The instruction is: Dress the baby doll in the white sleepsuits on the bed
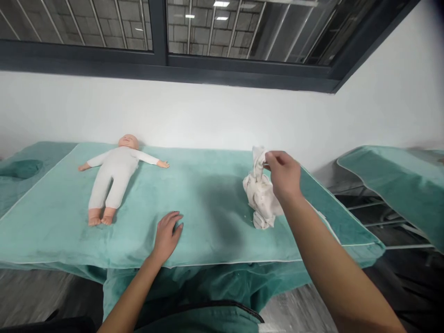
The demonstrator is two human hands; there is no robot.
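Observation:
My right hand point(284, 173) pinches the upper end of a crumpled white cloth point(262, 199) with a small print. Its raised end hangs from the fingers while the lower bunch lies against the green bed cover; the folds hide its shape. My left hand point(168, 236) rests low over the front of the bed, fingers loosely spread and holding nothing. To the left, a baby doll point(116, 169) in a white bodysuit lies on its back, arms stretched out and legs toward me. Neither hand touches the doll.
The bed point(194, 185) has a teal cover with light piping and stands against a white wall point(208, 115). Above is a dark window frame point(159, 60). A second teal-covered bed point(398, 180) with a metal frame stands at the right.

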